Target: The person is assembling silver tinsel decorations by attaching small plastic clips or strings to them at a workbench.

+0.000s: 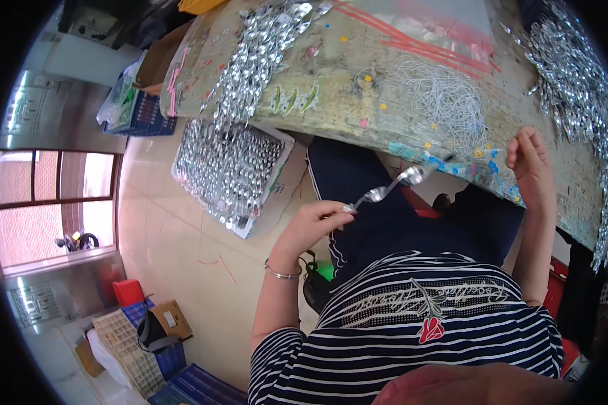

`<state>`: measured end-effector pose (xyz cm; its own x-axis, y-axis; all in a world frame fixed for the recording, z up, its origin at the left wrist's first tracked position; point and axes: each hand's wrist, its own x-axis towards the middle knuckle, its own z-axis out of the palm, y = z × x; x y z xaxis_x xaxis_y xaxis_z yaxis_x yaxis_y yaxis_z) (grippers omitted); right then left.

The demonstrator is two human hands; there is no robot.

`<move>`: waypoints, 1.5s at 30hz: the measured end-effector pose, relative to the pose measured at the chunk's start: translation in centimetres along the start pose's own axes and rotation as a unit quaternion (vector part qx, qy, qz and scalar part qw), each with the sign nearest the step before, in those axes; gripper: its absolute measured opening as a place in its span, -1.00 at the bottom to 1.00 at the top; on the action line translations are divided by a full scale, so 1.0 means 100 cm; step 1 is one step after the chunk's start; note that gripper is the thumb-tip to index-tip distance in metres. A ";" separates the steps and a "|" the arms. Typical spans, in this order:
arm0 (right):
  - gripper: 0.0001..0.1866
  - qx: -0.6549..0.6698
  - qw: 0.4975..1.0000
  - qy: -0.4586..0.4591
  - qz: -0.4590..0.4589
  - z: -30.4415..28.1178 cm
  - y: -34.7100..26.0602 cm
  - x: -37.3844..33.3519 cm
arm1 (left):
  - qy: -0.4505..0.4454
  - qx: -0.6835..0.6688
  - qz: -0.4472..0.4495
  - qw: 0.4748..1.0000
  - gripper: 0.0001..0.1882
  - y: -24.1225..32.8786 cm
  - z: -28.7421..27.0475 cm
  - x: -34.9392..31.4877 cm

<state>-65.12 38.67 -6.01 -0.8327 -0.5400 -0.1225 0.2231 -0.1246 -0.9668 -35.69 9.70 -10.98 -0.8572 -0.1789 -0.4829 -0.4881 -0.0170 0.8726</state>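
Two hands at work: left hand [315,223], fingers pinched on a silver spoon-shaped piece [390,187] held just off the table [358,94] near edge. Right hand [530,162], fingers loosely curled, rests at that edge beside white cords [446,101].

Worn, paint-flecked tabletop [344,88]: silver metal pieces [257,61] heaped at left & along right edge [581,88], white wire tangle [446,101] near middle, clear bags w/ red strips [439,34] at top. Tiled floor [182,256]: tray of more silver pieces [230,169].
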 end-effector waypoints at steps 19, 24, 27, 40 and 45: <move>-0.76 -0.122 0.981 -0.097 0.117 0.044 0.007 -0.020 | 0.477 0.532 0.206 0.668 -0.65 0.076 -0.193 0.100; -0.78 -0.149 0.982 -0.063 0.101 0.024 0.012 -0.019 | 0.463 0.513 0.206 0.692 -0.69 0.053 -0.207 0.123; -0.78 -0.228 0.971 -0.037 0.064 0.001 0.006 -0.011 | 0.488 0.600 0.224 0.593 -0.66 0.045 -0.207 0.110; -0.57 -0.622 0.722 0.253 -0.165 -0.219 0.008 0.112 | 0.525 0.414 0.365 0.648 -0.73 0.035 -0.035 0.072; -0.61 -0.583 0.760 0.276 -0.081 -0.247 0.013 0.103 | 0.486 0.333 0.343 0.731 -0.81 0.042 0.023 0.075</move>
<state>-85.97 53.49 -14.09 -0.9588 -0.1257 0.2549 -0.2383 0.8441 -0.4803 -44.57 10.53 -11.10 -0.5736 -0.5407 0.6153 -0.2478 0.8305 0.4989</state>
